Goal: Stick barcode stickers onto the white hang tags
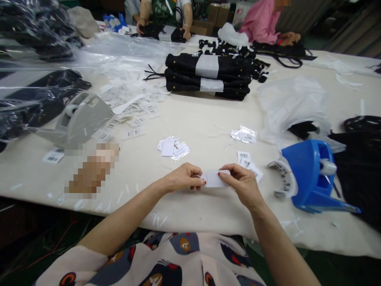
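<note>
Between my two hands is a white hang tag (213, 179), held level just above the near part of the table. My left hand (186, 177) pinches its left end between thumb and fingers. At the opposite end, the thumb and fingers of my right hand (241, 183) grip the tag. Beyond my left hand lies a small group of white tags (168, 147) with clear plastic sleeves. A tag in a clear sleeve (244, 135) rests farther off to the right. Printed barcode labels (249, 163) lie just behind my right hand.
A blue tape dispenser (312, 174) stands right, a grey one (86, 119) left. Bundled black garments (208, 75) are stacked mid-table behind scattered barcode labels (133, 107). Clear plastic bags (294, 103) lie right. Two people (166, 16) work across the table (202, 119).
</note>
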Tool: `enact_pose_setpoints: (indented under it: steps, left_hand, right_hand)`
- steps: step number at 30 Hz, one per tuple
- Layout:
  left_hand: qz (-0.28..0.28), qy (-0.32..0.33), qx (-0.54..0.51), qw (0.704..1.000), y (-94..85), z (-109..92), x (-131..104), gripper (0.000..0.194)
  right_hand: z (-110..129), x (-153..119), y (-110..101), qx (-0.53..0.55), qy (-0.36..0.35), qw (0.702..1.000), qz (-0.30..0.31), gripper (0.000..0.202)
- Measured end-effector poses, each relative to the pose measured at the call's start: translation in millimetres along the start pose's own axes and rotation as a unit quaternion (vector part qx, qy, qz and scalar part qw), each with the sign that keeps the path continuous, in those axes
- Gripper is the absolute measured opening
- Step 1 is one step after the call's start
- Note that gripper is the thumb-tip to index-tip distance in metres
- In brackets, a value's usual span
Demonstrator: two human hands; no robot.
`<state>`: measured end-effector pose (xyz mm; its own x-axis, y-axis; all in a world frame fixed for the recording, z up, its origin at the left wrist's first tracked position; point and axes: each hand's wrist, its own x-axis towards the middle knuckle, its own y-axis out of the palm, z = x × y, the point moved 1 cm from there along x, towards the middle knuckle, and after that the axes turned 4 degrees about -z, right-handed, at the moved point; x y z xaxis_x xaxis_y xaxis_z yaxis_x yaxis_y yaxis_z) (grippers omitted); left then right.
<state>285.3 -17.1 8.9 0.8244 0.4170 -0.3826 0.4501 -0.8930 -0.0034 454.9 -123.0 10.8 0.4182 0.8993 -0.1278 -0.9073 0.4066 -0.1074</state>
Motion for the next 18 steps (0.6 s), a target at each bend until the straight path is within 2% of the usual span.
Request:
enact_pose_setpoints:
  steps: [2, 4, 8, 9, 11, 13, 15, 18]
  left_hand:
    - [-0.006, -0.018, -0.005, 1.0, -3.4, 4.5, -1.8, 0.024]
    - [-0.021, -0.001, 0.052, 0.998, -10.3, 0.9, -6.2, 0.026]
    - [-0.102, 0.081, 0.197, 0.972, -25.2, -24.9, -16.6, 0.065]
    - [-0.131, 0.104, 0.194, 0.967, -26.4, -31.7, -17.6, 0.067]
    - [-0.164, 0.134, 0.156, 0.965, -22.5, -39.8, -15.9, 0.057]
    - [-0.149, 0.118, 0.101, 0.977, -10.8, -37.5, -9.5, 0.042]
    - [-0.089, 0.062, 0.031, 0.994, 4.7, -26.8, -1.7, 0.028]
    - [-0.038, -0.019, -0.085, 0.995, 23.2, -8.2, 4.1, 0.026]
  right_hand:
    - [-2.2, 2.4, -5.7, 0.043, 0.025, 0.999, -0.014, 0.022]
    - [-3.3, 4.2, -9.4, 0.068, 0.043, 0.997, -0.021, 0.021]
    - [0.0, 4.6, -10.2, 0.049, 0.042, 0.998, -0.005, 0.021]
    - [1.6, 4.3, -9.5, 0.038, 0.039, 0.999, 0.005, 0.022]
    - [4.8, 3.4, -7.7, 0.024, 0.033, 0.999, 0.031, 0.021]
    - [7.5, 2.9, -6.4, 0.017, 0.03, 0.998, 0.052, 0.022]
    - [8.8, 3.1, -6.7, 0.011, 0.024, 0.998, 0.056, 0.022]
    - [6.4, 4.4, -8.8, 0.03, 0.02, 0.999, 0.017, 0.021]
